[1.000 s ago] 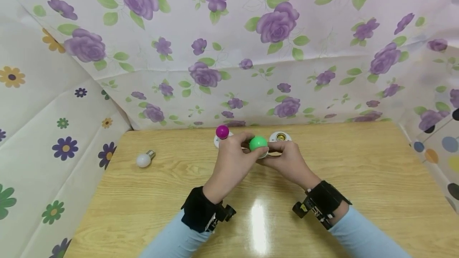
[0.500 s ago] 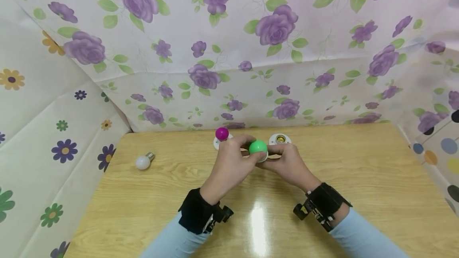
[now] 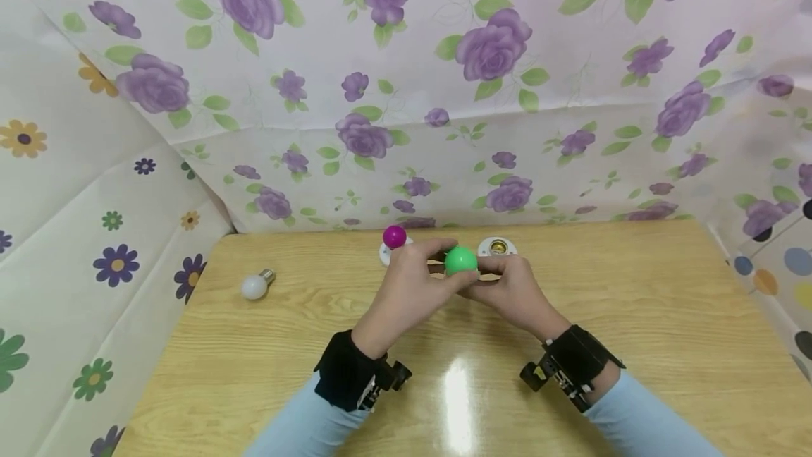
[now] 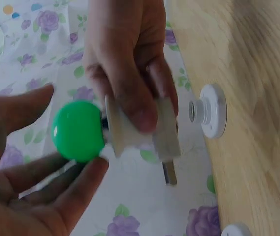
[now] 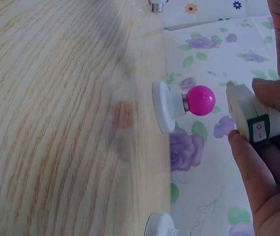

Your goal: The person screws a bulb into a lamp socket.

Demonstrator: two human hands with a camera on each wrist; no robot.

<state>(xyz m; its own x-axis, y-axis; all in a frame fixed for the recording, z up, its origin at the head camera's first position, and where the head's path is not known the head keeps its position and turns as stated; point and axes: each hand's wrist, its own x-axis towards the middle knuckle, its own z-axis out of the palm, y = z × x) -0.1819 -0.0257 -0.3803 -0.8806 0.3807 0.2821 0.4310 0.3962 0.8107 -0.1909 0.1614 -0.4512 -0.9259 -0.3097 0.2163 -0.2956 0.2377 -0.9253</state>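
Observation:
A round green light bulb [image 3: 461, 260] sits between both hands above the table. My left hand [image 3: 409, 288] curls its fingers around this bulb; in the left wrist view the fingertips touch its underside, while the thumb looks slightly apart from it. My right hand [image 3: 517, 295] grips a white plug-in lamp holder [image 5: 243, 110] with a switch marked O and I. A metal prong [image 4: 170, 172] sticks out of the holder. The bulb's metal base points into the holder's mouth; how deep it sits is hard to tell.
Behind the left hand, a magenta bulb [image 3: 395, 236] stands in a round white base [image 3: 384, 254]. Another white base [image 3: 497, 247], with no bulb, lies behind the right hand. A white bulb [image 3: 254, 287] lies on the wooden table [image 3: 285, 372] at left. Flowered sheets [image 3: 304, 41] wall the back and sides.
Both hands stay in nearly the same place with the bulb and holder. The white rim seen under the green bulb earlier is now hidden, as the bulb and fingers have shifted slightly.

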